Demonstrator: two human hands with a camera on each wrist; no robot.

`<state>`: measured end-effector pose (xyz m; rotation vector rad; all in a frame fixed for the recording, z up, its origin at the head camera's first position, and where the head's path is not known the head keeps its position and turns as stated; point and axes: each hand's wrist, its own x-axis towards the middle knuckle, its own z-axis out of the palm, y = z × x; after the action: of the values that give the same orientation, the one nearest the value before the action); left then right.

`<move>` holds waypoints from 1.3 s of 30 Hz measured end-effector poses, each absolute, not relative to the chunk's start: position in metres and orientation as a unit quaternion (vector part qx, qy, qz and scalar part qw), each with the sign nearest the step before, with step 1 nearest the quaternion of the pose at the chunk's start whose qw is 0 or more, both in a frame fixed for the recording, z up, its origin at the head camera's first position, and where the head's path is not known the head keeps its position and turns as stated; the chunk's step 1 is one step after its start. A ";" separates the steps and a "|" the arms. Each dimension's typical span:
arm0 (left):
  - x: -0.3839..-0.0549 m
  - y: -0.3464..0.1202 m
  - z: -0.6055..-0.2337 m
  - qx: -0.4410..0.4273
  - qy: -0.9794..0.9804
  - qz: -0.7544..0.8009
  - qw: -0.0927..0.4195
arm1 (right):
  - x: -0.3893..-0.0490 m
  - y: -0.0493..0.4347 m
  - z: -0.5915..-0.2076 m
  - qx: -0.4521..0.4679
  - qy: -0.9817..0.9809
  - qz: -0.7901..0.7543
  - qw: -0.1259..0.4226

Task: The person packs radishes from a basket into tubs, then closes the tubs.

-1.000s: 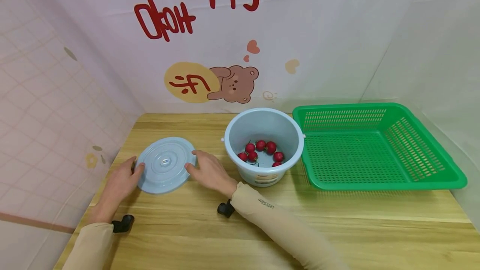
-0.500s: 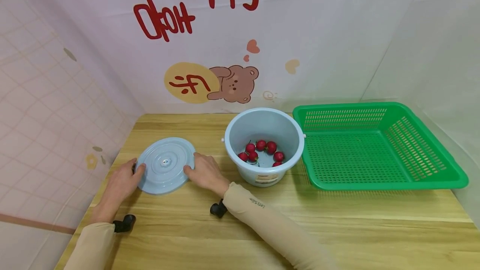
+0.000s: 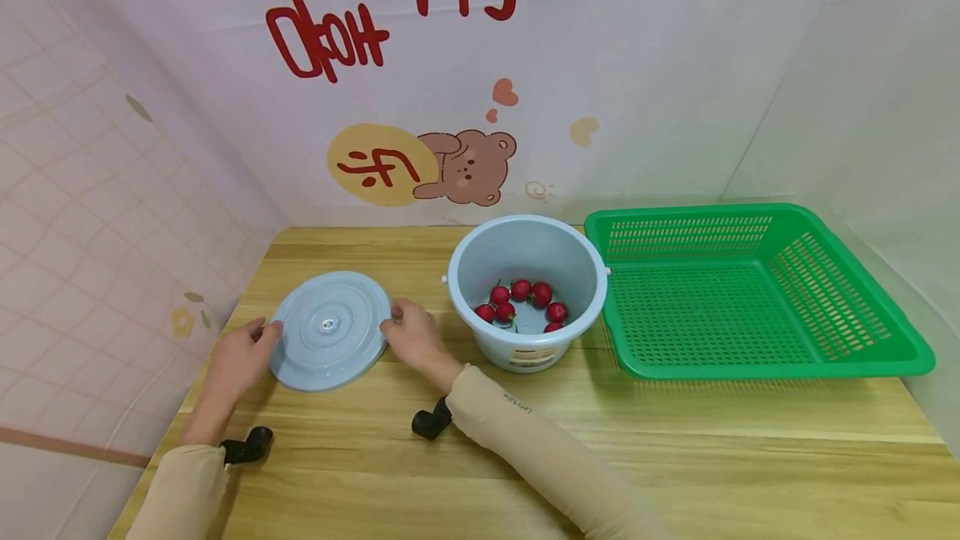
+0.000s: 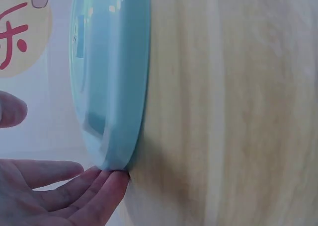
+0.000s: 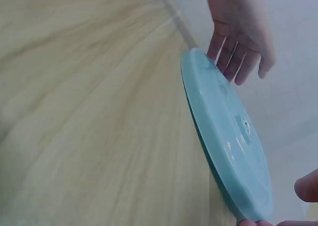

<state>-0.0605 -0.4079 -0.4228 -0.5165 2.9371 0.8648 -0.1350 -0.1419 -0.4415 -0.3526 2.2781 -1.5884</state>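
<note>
A round, pale blue plastic lid [image 3: 330, 357] lies flat at the left of the wooden table. At its left edge is my left hand [image 3: 238, 361]; in the left wrist view its straight fingers [image 4: 94, 196] touch the rim while the thumb stands apart. My right hand [image 3: 416, 340] is at the opposite edge. In the right wrist view, its fingertips [image 5: 253, 223] meet the rim and its thumb is off the lid. A matching blue bucket [image 3: 525, 352] stands right of my right hand, with several red radishes [image 3: 542, 295] on its bottom.
A large green perforated basket [image 3: 720, 372] sits right of the bucket, close against it. The wooden table [image 3: 360, 473] extends in front. A printed white cloth wall [image 3: 660, 48] closes off the back, and another panel [image 3: 97, 215] borders the left side.
Both thumbs have come off the lid's top, and my hands have eased slightly outward to its sides. The bucket, radishes and basket stay in place.
</note>
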 end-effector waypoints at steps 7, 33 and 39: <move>-0.055 -0.407 -0.424 -0.187 0.931 0.313 -0.026 | -0.134 -0.139 -0.447 -0.162 0.826 -0.531 0.099; -0.039 -0.390 -0.410 -0.257 0.889 0.321 -0.201 | -0.114 -0.134 -0.425 -0.176 0.747 -0.639 0.045; -0.036 -0.387 -0.407 -0.270 0.878 0.333 -0.213 | -0.110 -0.128 -0.420 -0.184 0.733 -0.654 0.036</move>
<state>-0.0360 -0.3867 -0.4074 -0.9881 3.2082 1.2175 -0.1097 -0.1284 -0.4200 -0.5647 2.2522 -2.0082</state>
